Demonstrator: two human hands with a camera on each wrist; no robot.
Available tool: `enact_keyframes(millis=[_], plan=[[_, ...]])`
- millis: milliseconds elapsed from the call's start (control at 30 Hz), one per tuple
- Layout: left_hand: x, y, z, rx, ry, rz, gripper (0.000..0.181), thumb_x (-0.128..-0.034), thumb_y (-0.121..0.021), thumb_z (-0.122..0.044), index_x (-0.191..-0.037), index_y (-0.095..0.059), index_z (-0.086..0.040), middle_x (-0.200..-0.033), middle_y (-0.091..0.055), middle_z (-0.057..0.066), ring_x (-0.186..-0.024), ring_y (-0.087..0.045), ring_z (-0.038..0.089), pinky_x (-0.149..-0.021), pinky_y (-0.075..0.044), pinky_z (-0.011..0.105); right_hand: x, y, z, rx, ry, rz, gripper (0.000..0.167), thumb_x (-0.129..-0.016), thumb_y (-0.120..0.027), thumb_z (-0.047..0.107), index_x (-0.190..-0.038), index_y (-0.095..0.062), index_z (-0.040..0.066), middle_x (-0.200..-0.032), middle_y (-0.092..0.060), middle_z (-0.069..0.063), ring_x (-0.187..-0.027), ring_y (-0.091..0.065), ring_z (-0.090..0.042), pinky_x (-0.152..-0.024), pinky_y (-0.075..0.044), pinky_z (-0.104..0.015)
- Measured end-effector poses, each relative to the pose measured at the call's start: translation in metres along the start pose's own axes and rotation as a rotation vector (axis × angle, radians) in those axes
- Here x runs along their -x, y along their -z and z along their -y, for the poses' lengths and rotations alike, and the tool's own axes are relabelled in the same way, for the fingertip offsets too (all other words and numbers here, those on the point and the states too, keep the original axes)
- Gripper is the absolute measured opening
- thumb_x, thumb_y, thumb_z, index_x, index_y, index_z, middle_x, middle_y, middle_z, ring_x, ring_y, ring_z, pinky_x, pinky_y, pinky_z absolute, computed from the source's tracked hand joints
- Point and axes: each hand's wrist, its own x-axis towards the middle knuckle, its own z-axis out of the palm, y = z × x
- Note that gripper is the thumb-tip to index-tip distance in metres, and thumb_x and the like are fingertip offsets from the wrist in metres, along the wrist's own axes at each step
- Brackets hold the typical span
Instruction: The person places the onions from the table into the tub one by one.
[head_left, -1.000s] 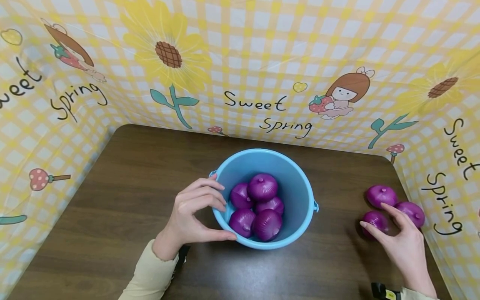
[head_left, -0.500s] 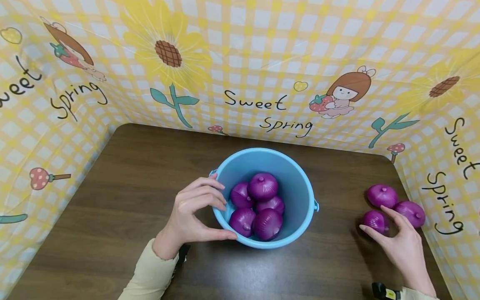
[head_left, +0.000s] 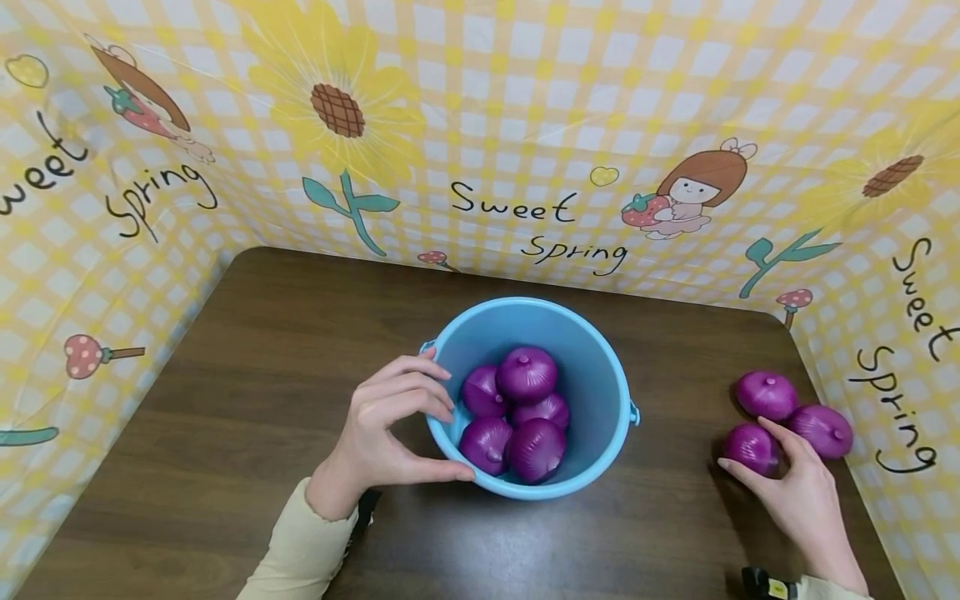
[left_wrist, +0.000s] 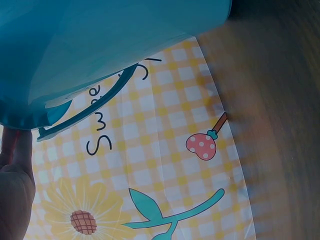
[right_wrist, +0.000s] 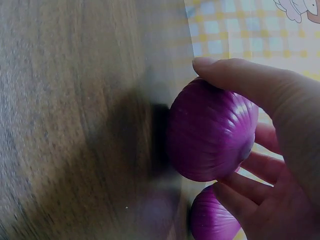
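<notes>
Lettering (head_left: 543, 225), head view: black script, "Sweet Spring", on the back and right walls of the yellow-checked cloth (head_left: 487, 100), repeated at left with its initial cut off by the frame; yellow tag (head_left: 778, 589) on a black strap (head_left: 756, 581) at the right wrist, print too small to read. Surface (head_left: 285, 375): dark wood, rounded far corners, far edge meeting the cloth. Blue bucket (head_left: 588, 375), upright near the middle, well apart from both side edges, five purple onions (head_left: 527, 374) inside. Left hand (head_left: 386, 417) gripping the bucket's left rim, thumb along the near side. Near the surface's right edge: held onion (head_left: 750, 447), between thumb and fingers of the right hand (head_left: 806, 492); two loose onions (head_left: 821, 431) just beyond and beside it. Wood shows broadly left of the bucket, and between bucket and right-hand group. Left wrist view: bucket wall overhead, handle (left_wrist: 95, 107) hanging alongside, "Swe" legible on the cloth, remainder partly covered. Right wrist view: held onion, thumb to one side, fingers opposite; one loose onion near it, partly hidden; contact with the surface cannot be told.
</notes>
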Motion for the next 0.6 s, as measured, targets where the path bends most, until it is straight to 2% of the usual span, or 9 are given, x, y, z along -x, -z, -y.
enact_keyframes(millis=[600], plan=[[0.0001,-0.0003,0.0006,0.005,0.000,0.002,0.051,-0.0670,-0.095,-0.050,-0.077,-0.068,-0.008,-0.080,-0.069,0.004,-0.092,-0.065,0.030,-0.105,-0.047,0.057,-0.0016,0.0021,0.0003,0.022,-0.036,0.046,0.085,-0.078,-0.091,0.033,-0.144,-0.051,-0.001,-0.139,-0.046,-0.038,-0.124,-0.044,-0.060,-0.095,-0.037,-0.074]])
